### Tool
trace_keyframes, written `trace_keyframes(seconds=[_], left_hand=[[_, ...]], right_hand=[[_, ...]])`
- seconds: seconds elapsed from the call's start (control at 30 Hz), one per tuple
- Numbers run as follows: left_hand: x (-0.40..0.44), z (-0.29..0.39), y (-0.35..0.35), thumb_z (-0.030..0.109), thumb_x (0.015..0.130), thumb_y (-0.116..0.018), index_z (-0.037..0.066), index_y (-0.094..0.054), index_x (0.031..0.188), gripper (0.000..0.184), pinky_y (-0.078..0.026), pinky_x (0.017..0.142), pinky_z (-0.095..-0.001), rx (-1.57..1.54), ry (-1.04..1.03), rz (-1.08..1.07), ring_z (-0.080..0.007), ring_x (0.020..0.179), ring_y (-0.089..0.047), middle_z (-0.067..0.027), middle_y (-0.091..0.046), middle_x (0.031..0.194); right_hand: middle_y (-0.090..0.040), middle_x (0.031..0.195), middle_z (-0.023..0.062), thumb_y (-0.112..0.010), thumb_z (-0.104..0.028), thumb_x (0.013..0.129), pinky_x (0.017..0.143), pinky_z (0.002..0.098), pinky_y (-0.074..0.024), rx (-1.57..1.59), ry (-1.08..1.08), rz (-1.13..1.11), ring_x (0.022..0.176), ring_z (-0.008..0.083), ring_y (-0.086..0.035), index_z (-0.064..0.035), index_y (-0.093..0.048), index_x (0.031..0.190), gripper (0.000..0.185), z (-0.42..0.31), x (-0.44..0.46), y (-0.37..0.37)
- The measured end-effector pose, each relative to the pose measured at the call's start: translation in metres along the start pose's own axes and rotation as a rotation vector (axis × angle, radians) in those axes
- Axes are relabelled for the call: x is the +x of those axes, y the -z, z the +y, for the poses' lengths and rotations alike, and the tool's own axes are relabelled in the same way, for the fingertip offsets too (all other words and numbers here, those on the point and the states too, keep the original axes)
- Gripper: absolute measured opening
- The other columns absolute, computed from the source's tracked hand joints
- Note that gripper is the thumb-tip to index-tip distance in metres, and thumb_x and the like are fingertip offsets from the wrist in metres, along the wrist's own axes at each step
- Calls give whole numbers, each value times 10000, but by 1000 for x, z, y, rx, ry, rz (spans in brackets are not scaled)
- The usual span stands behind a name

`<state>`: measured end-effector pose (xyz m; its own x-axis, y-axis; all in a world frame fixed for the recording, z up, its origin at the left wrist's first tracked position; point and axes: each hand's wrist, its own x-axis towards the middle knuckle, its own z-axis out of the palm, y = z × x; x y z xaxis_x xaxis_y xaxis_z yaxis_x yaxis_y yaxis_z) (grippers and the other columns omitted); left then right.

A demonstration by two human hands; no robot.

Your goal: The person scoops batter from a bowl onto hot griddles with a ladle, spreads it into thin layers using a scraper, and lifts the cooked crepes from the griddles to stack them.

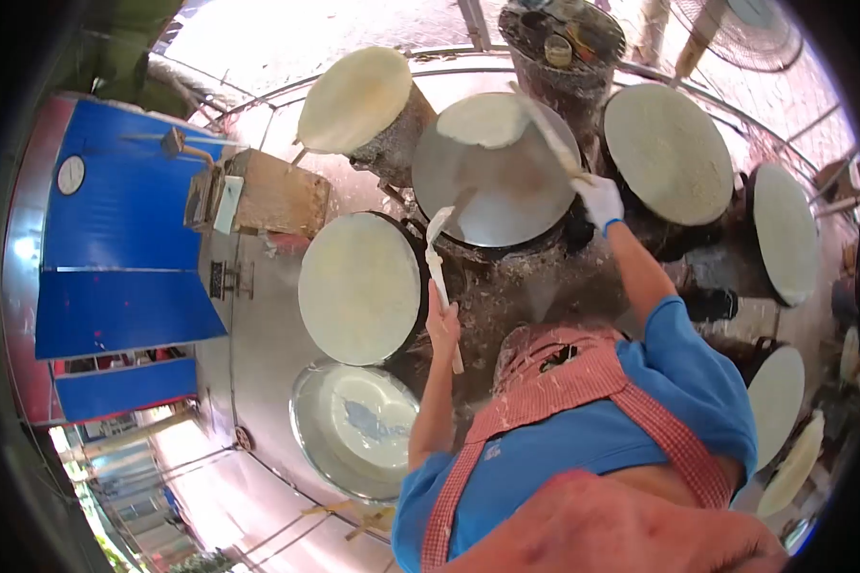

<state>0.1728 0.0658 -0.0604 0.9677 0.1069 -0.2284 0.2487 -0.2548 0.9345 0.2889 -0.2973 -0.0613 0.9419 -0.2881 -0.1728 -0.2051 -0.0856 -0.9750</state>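
Note:
My left hand [443, 328] is closed round the handle of a ladle [438, 239], whose batter-coated head is near the lower left edge of the middle griddle [506, 196]. My right hand [600, 201], in a white glove, is closed on the lower end of a long flat spatula [548, 129]. The spatula slants up across the griddle's right side, its blade beside a patch of pale batter [483, 119] at the top. The rest of the griddle's surface shows grey, with a brownish area. A wide metal basin [301, 420] with white batter stands at lower left.
Pale sheets cover round griddles at upper left [355, 100], left [361, 288], right [667, 153], far right [785, 232] and lower right [777, 406]. A wooden box [279, 193] stands left, a cluttered drum [562, 81] behind, and a fan [741, 29] at top right.

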Motion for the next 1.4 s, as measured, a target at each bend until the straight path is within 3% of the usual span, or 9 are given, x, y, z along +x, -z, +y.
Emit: trace_keyframes(seconds=[0.07,0.2,0.27,0.33,0.5,0.93,1.0,1.27,1.4], left_hand=[[-15,8,2,-5,777,-475,120,-263,1353,626,-348,417,-217,-37,13,33,-67,497,-402,-64,-547,1001],[-30,6,17,3,774,-483,156,-266,1355,639,-338,385,-232,7,126,-19,-69,444,-380,-32,-543,742],[-20,0,19,9,771,-486,181,-270,1355,646,-328,362,-243,65,56,2,-78,406,-367,-15,-480,595],[-24,8,19,14,771,-486,185,-273,1354,644,-326,362,-243,61,45,1,-80,402,-378,-30,-490,610],[-28,8,7,13,770,-476,176,-255,1360,651,-336,362,-242,137,37,70,-87,403,-397,-43,-489,594],[-66,38,-21,5,789,-476,170,-216,1370,657,-294,320,-231,-137,259,181,-76,361,-353,-11,-412,530],[-78,43,-26,9,792,-478,158,-176,1376,674,-290,313,-230,-130,379,214,-83,354,-355,-7,-402,512],[-119,17,-36,-18,776,-502,124,-189,1364,682,-316,343,-231,-200,480,240,-88,401,-382,-11,-427,555],[-138,-8,-35,-13,771,-511,94,-170,1361,690,-325,359,-225,-131,419,290,-86,415,-411,-14,-449,564]], right_hand=[[-648,762,101,-624,-264,714,623,277,-448,84,-224,-20,639,151,-556,-34,-643,949,330,-17,-28,-56],[-607,739,174,-595,-361,714,643,316,-445,-391,236,-155,648,234,-566,-68,-635,947,377,-23,-14,-50],[-619,676,66,-605,-260,735,561,278,-432,-168,46,-88,584,144,-544,-48,-652,923,287,-48,-26,-7],[-538,580,8,-627,-218,729,447,258,-361,187,-311,-3,494,94,-467,-48,-656,931,266,-19,-21,-3],[-458,539,-20,-659,-198,710,329,243,-227,203,-292,-322,368,84,-361,-63,-662,906,238,-40,-23,-52],[-479,500,-11,-633,-175,737,299,234,-219,186,-375,-554,338,61,-350,-54,-643,956,251,-48,56,25],[-501,525,-7,-632,-184,739,298,240,-236,333,-299,-323,342,61,-382,-51,-645,942,243,-52,82,29],[-486,499,10,-653,-176,723,318,238,-250,91,-432,-716,345,77,-370,-62,-643,970,272,-59,75,39],[-501,502,13,-644,-213,726,314,243,-236,163,-307,-511,345,80,-372,-69,-646,974,286,-60,140,23]])
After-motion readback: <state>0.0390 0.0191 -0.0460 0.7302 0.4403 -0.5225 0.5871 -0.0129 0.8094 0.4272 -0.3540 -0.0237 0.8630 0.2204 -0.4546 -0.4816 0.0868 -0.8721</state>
